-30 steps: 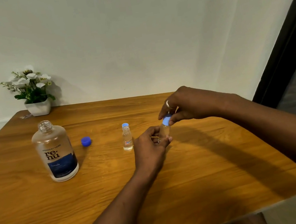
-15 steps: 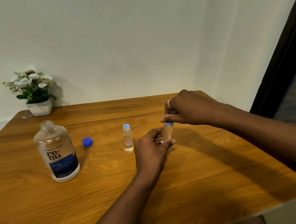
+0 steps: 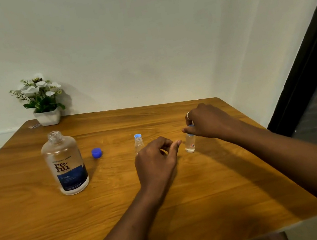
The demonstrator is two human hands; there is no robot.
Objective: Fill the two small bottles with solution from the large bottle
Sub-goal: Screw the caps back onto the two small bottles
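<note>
The right small bottle (image 3: 190, 143) is stood upright on the bench (image 3: 206, 191), neck up, its light blue cap pinched from above by the right hand (image 3: 205, 121). The left hand (image 3: 156, 161) is held loosely curled and empty just beside it. The other small bottle (image 3: 139, 144) is stood upright further left. The large bottle (image 3: 65, 165) is stood uncapped at far left, its blue cap (image 3: 96, 152) laid beside it.

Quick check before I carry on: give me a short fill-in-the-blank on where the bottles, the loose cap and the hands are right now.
1. The large bottle stands upright with its mouth ____.
2. The loose blue cap lies on the table between the large bottle and the ____ small bottle.
3. The ____ hand grips the top of the right small bottle.
4. The left hand holds ____.

Missing words: open; left; right; nothing
</note>
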